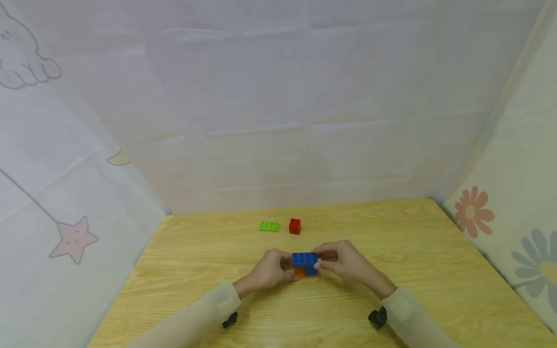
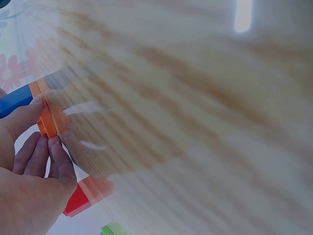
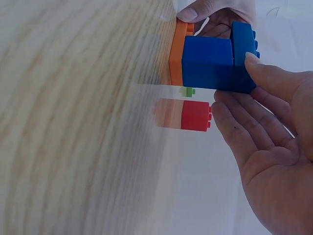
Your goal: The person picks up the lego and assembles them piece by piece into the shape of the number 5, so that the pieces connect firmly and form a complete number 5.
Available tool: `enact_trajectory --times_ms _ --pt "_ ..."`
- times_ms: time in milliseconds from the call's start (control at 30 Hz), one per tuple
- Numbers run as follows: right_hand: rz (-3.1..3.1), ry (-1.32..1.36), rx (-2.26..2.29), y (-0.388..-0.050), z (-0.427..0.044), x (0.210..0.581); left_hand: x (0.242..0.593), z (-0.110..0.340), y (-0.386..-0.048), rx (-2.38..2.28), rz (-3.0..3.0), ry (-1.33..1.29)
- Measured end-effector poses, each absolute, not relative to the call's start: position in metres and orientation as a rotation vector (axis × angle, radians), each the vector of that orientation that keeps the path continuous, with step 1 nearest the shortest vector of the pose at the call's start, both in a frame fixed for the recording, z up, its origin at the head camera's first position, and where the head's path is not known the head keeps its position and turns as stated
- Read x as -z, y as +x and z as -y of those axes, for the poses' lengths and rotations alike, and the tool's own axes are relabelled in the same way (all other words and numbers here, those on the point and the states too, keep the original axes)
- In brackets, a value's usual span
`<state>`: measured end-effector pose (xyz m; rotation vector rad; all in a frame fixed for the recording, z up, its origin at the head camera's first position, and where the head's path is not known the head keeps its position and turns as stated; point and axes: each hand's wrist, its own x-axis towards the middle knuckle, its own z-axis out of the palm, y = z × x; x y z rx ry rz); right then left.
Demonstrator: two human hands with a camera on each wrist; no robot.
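Note:
In the head view, a small stack of toy building bricks stands on the table between the two hands. At its base lies an orange plate (image 3: 177, 58); a blue block (image 3: 207, 62) sits on one end of it. On top of that block is a blue eight-stud plate (image 1: 304, 260), which overhangs the orange one. My left hand (image 1: 269, 270) pinches the orange plate's end between thumb and fingers. With thumb and fingers, my right hand (image 1: 348, 262) pinches the upper blue plate. Whether that plate is fully pressed down cannot be told.
Beyond the hands, a red block (image 1: 295, 226) and a bright green eight-stud plate (image 1: 269, 226) lie apart on the wooden table (image 1: 196, 246). Pale cloth walls (image 1: 261, 159) with printed figures close in the back and sides.

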<state>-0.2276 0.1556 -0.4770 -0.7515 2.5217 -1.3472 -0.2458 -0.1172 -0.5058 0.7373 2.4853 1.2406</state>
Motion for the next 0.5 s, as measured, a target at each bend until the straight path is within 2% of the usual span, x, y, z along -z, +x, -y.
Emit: enact_trajectory --times_ms 500 --pt "-2.568 -0.78 1.27 -0.2279 -0.1545 0.4734 0.5045 0.1168 -0.2448 -1.271 -2.464 0.747"
